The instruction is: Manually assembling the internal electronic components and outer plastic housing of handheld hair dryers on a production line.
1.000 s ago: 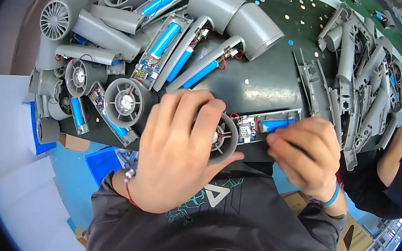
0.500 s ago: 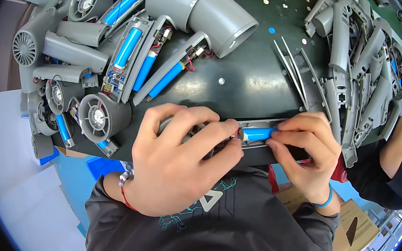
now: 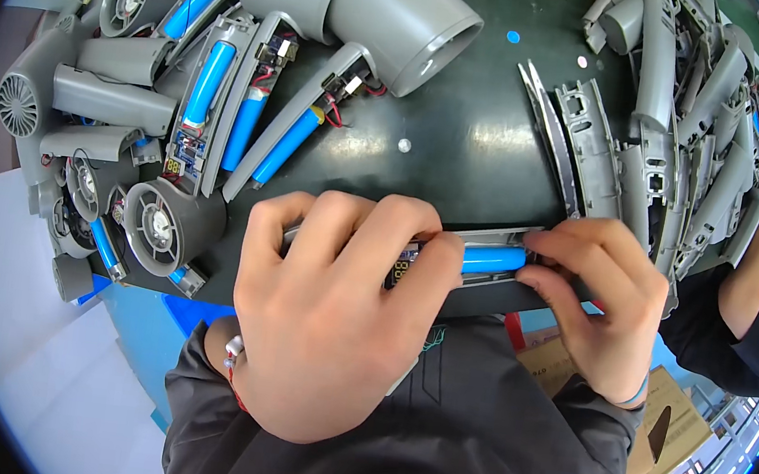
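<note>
Left hand (image 3: 328, 320) covers more of the circuit board (image 3: 402, 264) than a second ago on the head cam, wrapped over that end of a gray half-shell (image 3: 490, 290); can't tell how tight. Right hand (image 3: 622, 311) has its fingers grasping the outer end of the blue battery (image 3: 492, 260) lying in that shell. Other shells (image 3: 240, 90) at left hold batteries (image 3: 210, 85) too. Dark green table (image 3: 465, 144), light blue floor (image 3: 128, 321), cardboard box (image 3: 682, 412) at lower right.
</note>
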The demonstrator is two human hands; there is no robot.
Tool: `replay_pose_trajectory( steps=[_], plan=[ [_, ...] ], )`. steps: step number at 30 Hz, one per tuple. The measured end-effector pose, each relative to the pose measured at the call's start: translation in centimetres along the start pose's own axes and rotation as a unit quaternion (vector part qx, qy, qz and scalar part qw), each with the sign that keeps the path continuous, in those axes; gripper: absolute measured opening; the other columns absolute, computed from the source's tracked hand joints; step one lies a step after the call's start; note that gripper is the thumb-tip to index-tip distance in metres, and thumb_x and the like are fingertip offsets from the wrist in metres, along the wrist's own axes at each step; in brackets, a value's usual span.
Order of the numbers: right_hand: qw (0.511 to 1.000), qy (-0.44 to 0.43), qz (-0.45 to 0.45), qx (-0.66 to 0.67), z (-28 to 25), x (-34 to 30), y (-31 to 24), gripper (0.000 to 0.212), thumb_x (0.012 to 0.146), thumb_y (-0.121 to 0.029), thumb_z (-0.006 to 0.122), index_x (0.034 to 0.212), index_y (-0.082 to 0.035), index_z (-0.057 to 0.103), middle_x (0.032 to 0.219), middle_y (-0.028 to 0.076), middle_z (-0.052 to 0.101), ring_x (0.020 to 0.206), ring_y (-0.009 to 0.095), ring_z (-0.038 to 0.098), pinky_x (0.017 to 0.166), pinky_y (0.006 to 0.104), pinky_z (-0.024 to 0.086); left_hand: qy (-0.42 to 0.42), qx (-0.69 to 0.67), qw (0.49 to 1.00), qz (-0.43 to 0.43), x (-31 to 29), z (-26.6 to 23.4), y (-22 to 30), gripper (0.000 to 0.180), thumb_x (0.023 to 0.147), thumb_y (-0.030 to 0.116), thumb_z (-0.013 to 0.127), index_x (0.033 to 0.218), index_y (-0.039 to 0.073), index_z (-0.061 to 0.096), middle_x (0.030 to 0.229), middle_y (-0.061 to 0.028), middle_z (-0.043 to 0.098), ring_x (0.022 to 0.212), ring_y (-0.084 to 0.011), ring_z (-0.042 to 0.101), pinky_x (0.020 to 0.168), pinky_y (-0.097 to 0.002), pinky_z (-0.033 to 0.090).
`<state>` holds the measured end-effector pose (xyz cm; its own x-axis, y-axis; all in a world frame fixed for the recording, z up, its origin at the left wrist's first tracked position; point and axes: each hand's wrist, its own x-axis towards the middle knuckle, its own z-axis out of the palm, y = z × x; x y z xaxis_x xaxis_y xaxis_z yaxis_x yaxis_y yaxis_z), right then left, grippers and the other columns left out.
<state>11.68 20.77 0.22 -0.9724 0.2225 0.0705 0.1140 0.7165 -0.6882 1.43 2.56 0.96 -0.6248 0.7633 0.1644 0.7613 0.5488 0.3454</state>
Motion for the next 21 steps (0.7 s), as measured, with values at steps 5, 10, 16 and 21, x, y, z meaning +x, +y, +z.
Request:
replay_pose_trajectory(
  steps=[5, 10, 16, 21],
  plan=[
    [0.995, 0.004, 0.094, 0.02, -0.1, -0.7, -0.4, 0.027, 0.07, 0.004, 0.082, 0.095, 0.002, 0.072, 0.086, 0.01, 0.065, 0.076, 0.022, 0.066, 0.066, 0.031, 0.053, -0.002, -0.022, 1.0, -0.016, 0.2, 0.1, 0.0, 0.024, 0.068, 0.022, 0.083, 0.085, 0.011, 0.069, 0.092, 0.002, 0.067, 0.082, -0.0223, 0.061, 0.077, -0.0358, 0.041],
    [0.998, -0.032, -0.047, -0.029, -0.3, 0.2, 0.7, 0.025, 0.072, 0.0, 0.081, 0.095, 0.002, 0.071, 0.088, 0.011, 0.064, 0.076, 0.025, 0.065, 0.065, 0.0338, 0.051, 0.009, -0.037, 0.999, -0.004, 0.3, 0.3, -0.1, 0.024, 0.069, 0.021, 0.082, 0.085, 0.01, 0.068, 0.092, 0.0013, 0.068, 0.081, -0.0228, 0.061, 0.077, -0.0354, 0.042],
    [0.944, -0.136, -0.265, -0.138, -1.8, 2.5, 1.9, 0.034, 0.068, -0.007, 0.076, 0.099, 0.005, 0.067, 0.091, 0.011, 0.062, 0.073, 0.024, 0.062, 0.058, 0.0346, 0.05, 0.042, -0.004, 0.998, 0.044, -0.1, 1.1, -0.3, 0.025, 0.07, 0.019, 0.08, 0.089, 0.009, 0.068, 0.094, 0.0008, 0.068, 0.083, -0.0219, 0.061, 0.079, -0.037, 0.042],
    [0.854, -0.244, -0.361, -0.286, -2.7, 4.4, -0.2, 0.025, 0.067, -0.01, 0.065, 0.089, 0.002, 0.063, 0.084, 0.007, 0.053, 0.072, 0.02, 0.057, 0.057, 0.0292, 0.051, -0.034, 0.039, 0.997, 0.058, 0.0, 0.2, -0.1, 0.034, 0.071, 0.018, 0.077, 0.101, 0.006, 0.065, 0.107, -0.0022, 0.066, 0.09, -0.0206, 0.063, 0.085, -0.0384, 0.042]
  ],
)
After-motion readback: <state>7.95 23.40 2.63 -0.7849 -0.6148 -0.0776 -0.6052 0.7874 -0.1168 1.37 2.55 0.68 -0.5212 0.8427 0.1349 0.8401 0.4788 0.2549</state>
